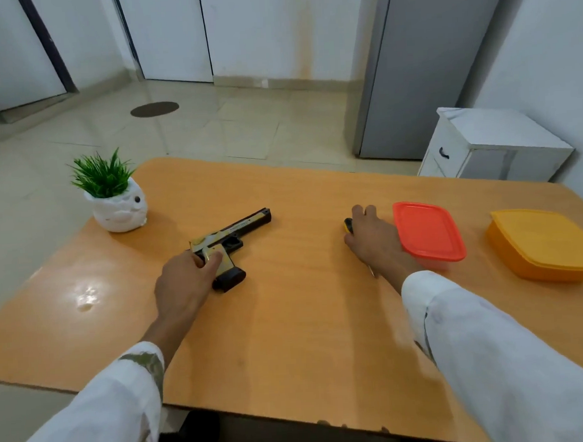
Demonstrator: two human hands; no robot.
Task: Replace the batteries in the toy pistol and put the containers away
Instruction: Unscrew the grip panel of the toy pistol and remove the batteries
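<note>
Grips toy pistol (232, 237) by its handle with left hand (185, 280), flat on worktop (288, 322). Curls right hand (374, 242) round yellow-black tool (348, 225), maybe a screwdriver, just beside red-lidded container (429, 230), with yellow container (544, 244) further right.

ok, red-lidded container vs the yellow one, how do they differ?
Colour: the red-lidded container has a red lid on a clear body; the yellow container is opaque yellow throughout. Depth: the yellow container looks deeper than the red-lidded container. Place: the red-lidded container sits beside the right hand; the yellow container is further right. Both are rectangular, round-cornered and lidded.
</note>
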